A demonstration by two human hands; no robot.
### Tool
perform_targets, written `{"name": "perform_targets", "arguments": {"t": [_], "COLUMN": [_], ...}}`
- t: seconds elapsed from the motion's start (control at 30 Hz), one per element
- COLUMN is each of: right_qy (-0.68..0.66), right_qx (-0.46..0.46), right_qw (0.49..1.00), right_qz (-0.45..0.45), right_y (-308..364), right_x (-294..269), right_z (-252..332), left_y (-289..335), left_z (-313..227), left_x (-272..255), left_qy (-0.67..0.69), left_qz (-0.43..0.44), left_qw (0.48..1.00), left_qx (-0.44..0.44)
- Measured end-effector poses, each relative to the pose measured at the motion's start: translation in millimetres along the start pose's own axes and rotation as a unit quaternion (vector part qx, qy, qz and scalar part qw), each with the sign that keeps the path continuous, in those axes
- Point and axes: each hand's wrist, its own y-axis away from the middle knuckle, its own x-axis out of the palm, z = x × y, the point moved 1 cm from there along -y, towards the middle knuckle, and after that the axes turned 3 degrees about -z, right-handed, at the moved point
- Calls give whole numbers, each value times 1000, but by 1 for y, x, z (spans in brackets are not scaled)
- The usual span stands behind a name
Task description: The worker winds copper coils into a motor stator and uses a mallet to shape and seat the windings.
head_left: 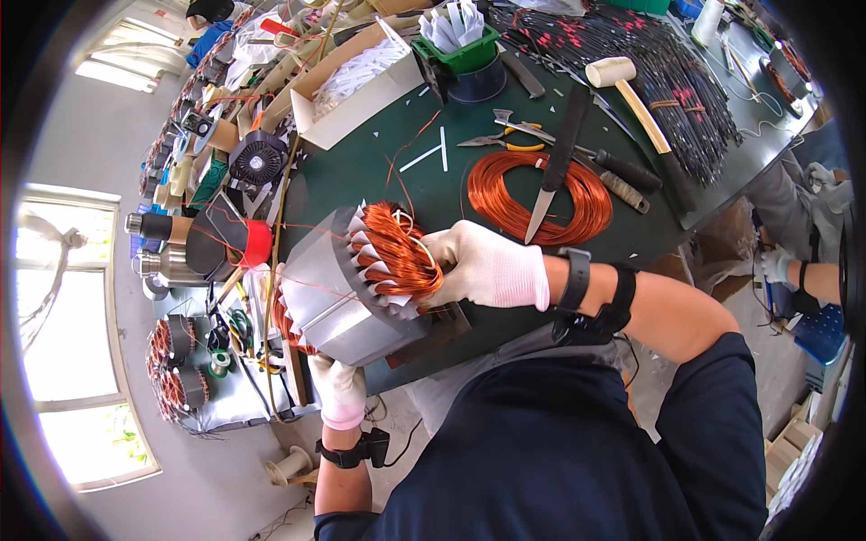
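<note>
A motor stator with a smooth grey metal shell lies on its side at the near edge of the dark green table. Copper windings bulge from its right end, with white paper slips standing between them around the rim. My right hand, in a white glove, is closed on the near side of these windings; some fingertips are hidden behind the copper. At the other end my left hand, gloved too, grips the stator's lower edge, its fingers partly hidden. A thin copper wire trails upward from the windings.
Beyond my right hand lies a copper wire coil with a knife across it. Yellow-handled pliers and a mallet lie farther back. A carton and green bin hold white slips. Another person's gloved hand shows at right.
</note>
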Motion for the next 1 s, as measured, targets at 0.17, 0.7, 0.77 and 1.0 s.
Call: {"name": "perform_targets", "arguments": {"t": [0.17, 0.7, 0.77, 1.0], "right_qy": [82, 42, 99, 69], "right_qx": [-39, -9, 74, 74], "right_qw": [994, 990, 984, 986], "right_qz": [-66, -133, -130, -134], "right_y": [19, 28, 32, 32], "right_x": [6, 24, 15, 16], "right_z": [12, 14, 23, 20], "left_y": [2, 4, 6, 4], "left_z": [-2, -11, -11, -14], "left_x": [-3, 13, 11, 11], "left_qy": [-7, -8, -27, -28], "left_qz": [-5, 13, 18, 39], "left_qw": [1000, 1000, 999, 999], "left_qx": [-13, 12, 0, -1]}}
